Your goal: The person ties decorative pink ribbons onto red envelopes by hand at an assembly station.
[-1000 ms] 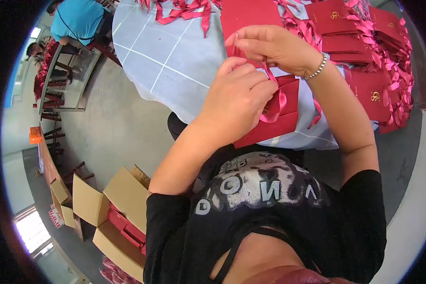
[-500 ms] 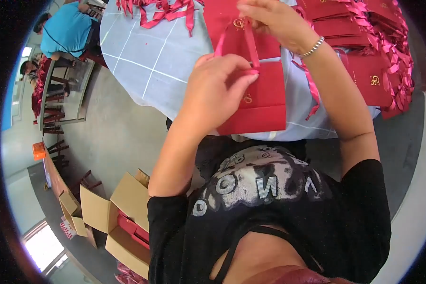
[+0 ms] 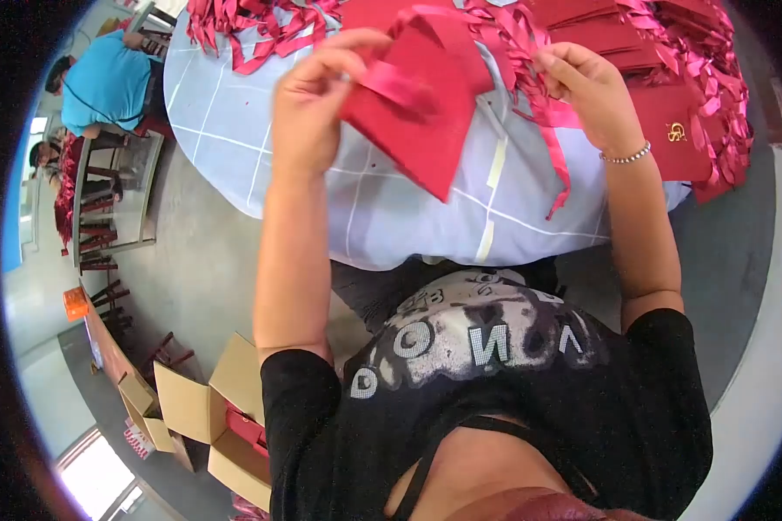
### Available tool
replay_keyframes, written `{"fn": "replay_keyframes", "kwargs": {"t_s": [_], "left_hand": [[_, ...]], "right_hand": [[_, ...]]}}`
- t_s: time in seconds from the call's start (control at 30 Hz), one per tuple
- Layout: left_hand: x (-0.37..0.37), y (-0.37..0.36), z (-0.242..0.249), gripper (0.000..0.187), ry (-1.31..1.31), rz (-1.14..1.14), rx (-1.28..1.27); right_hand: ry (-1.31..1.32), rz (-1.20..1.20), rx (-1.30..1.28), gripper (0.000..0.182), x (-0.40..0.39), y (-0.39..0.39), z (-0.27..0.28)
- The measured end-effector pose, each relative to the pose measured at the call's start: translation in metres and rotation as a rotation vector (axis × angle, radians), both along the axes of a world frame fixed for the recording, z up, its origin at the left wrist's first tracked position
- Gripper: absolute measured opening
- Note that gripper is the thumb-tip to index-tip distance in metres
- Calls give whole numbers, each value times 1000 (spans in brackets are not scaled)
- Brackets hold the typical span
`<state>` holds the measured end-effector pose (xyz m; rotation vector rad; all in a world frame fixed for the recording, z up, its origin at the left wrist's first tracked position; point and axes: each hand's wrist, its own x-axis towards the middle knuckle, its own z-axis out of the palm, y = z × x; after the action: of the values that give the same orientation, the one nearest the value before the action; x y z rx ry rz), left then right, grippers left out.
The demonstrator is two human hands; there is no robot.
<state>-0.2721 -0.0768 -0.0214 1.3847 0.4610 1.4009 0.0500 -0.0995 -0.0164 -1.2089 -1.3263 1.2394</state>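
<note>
My left hand (image 3: 314, 100) is closed at the left edge of a red paper bag (image 3: 434, 122), its fingers by the bag's pink ribbon handle (image 3: 400, 89), which is blurred by motion. The bag is tilted above the table, one corner pointing towards me, its plain side showing. To the right, my right hand (image 3: 589, 91) pinches at a bunch of loose pink ribbons (image 3: 504, 30) with thumb and forefinger. One long ribbon end (image 3: 558, 174) hangs below that bunch over the cloth. Another red bag partly shows behind the tilted one.
A pale checked cloth (image 3: 365, 208) covers the table. Stacked red bags with ribbon handles (image 3: 669, 130) lie at right, more ribbons (image 3: 269, 35) at far left. An opened cardboard box (image 3: 187, 404) stands on the floor at left. A person in blue (image 3: 113, 82) is beyond.
Both hands were at the ribbon handle of a bag lying flat. My left hand has lifted and turned a bag up to the left; my right hand has moved right to the loose ribbons.
</note>
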Motion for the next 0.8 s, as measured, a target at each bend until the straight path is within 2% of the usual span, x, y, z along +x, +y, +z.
{"fn": "replay_keyframes", "kwargs": {"t_s": [0.03, 0.1, 0.2, 0.3, 0.33, 0.43, 0.53, 0.6, 0.63, 0.7, 0.8], "left_hand": [[-11, 5, 0, 25, 85, 160, -105], [-23, 8, 4, 22, 72, 478, -349], [-46, 3, -4, 16, -37, 684, -372], [-45, -13, -19, 17, 230, 751, -219], [-41, -23, -21, 21, 256, 637, -196], [-26, -42, -9, 32, 858, 670, -40], [-31, -39, -14, 40, 1082, 752, 281], [-28, -34, -10, 41, 1093, 774, 425], [-26, -31, -8, 42, 1094, 782, 500], [-23, -24, -8, 43, 1091, 745, 456], [-26, -20, -9, 45, 1185, 715, 345]], "right_hand": [[-80, -5, 21, 17, 7, -3, -3], [-266, 23, 87, 11, 14, -12, -8], [-656, 107, 209, 9, 9, -28, -7], [-951, 71, 507, 14, -4, -34, -14], [-1020, 65, 509, 14, -4, -32, -20], [-1019, 80, 520, 11, -8, -26, -21], [-866, 27, 616, 10, -18, -23, -17], [-753, 11, 631, 11, -26, -26, -11], [-678, 27, 541, 11, -33, -29, -6], [-532, 52, 362, 12, -50, -36, 6], [-421, 190, 260, 12, -72, -38, 10]]}}
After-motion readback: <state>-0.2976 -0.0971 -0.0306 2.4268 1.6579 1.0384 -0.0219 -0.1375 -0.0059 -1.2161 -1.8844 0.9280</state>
